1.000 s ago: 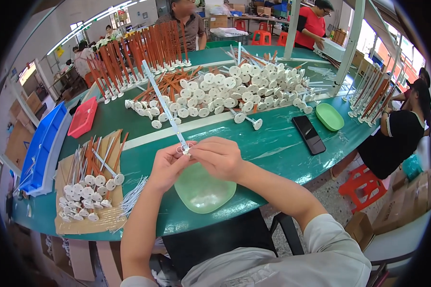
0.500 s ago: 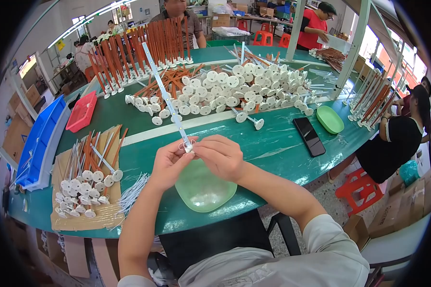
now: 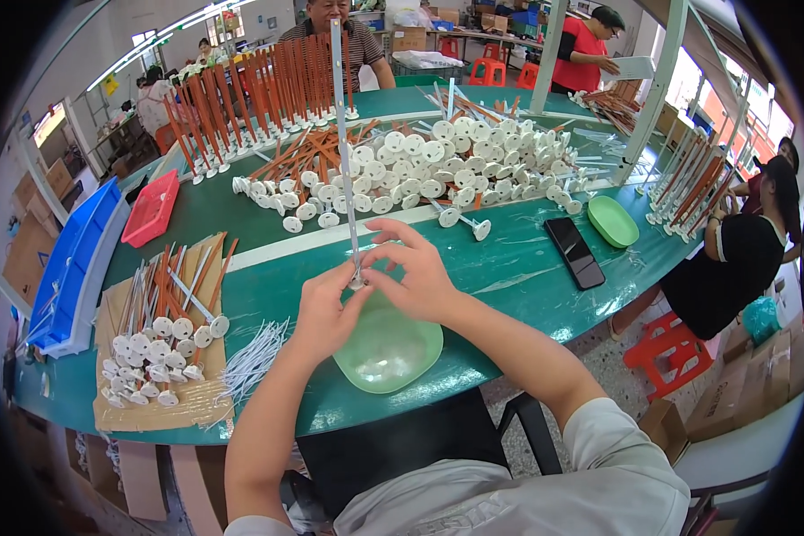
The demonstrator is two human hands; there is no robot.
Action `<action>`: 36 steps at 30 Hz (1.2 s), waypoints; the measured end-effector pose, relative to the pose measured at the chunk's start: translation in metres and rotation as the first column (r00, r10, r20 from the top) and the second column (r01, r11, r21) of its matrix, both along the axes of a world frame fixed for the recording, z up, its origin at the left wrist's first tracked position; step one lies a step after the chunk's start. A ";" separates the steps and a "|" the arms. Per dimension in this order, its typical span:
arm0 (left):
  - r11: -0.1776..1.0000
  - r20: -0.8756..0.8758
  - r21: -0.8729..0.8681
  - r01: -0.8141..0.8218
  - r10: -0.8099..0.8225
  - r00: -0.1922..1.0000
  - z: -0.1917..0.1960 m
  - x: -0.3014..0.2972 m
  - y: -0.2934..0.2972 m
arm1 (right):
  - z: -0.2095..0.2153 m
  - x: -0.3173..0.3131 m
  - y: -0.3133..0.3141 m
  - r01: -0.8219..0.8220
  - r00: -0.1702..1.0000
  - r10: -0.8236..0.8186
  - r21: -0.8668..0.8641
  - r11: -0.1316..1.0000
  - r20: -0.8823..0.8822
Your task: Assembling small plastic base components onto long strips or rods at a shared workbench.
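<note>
A long, thin, pale strip (image 3: pixel 343 134) stands nearly upright in front of me. My left hand (image 3: pixel 324 308) pinches its lower end between thumb and fingers. At the same spot the thumb and a finger of my right hand (image 3: pixel 413 279) close on it, with the other fingers curled above. A small whitish piece at the strip's foot is mostly hidden by my fingertips. Beneath both hands lies a shallow light-green tray (image 3: pixel 389 362). Left of it a loose bundle of thin white ties (image 3: pixel 252 362) rests on the green table (image 3: pixel 500 277).
White round bases with strips are heaped (image 3: pixel 420 170) across the middle. More lie on cardboard (image 3: pixel 188 413) at left, beside a red basket (image 3: pixel 152 213) and blue bin (image 3: pixel 76 268). A phone (image 3: pixel 576 254) and second green tray (image 3: pixel 613 223) sit at right. Other people (image 3: pixel 590 54) work around.
The strip has swung from leaning left to nearly upright and turned edge-on. My right hand's fingers have lifted and spread somewhat, while both hands stay at its lower end.
</note>
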State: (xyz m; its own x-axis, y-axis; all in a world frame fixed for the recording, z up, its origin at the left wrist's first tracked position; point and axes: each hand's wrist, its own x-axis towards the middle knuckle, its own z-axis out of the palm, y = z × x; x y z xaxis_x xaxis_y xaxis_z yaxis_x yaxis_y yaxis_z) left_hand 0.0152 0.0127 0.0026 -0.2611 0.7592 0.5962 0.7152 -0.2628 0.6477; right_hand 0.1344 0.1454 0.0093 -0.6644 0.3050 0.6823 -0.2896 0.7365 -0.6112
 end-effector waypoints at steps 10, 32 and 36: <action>0.995 -0.080 -0.081 -0.066 0.059 0.995 0.001 -0.002 0.002 | -0.009 -0.003 0.006 -0.074 0.997 0.074 0.034 0.997 0.004; 0.988 0.577 -0.100 -0.114 0.151 0.803 -0.006 -0.022 0.005 | 0.003 0.005 0.010 0.047 0.990 -0.064 0.128 0.991 0.128; 0.988 0.585 -0.085 -0.126 0.152 0.797 -0.007 -0.023 0.006 | 0.005 0.011 0.002 -0.456 0.787 0.347 0.103 0.884 0.510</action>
State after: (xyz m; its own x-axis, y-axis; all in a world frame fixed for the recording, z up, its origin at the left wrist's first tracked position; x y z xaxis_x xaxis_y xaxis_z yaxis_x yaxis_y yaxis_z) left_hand -0.0074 0.0184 -0.0049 -0.6558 0.7074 0.2636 0.2204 -0.1546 0.9631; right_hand 0.1450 0.1477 0.0142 -0.9452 -0.1751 0.2756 -0.3106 0.7425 -0.5935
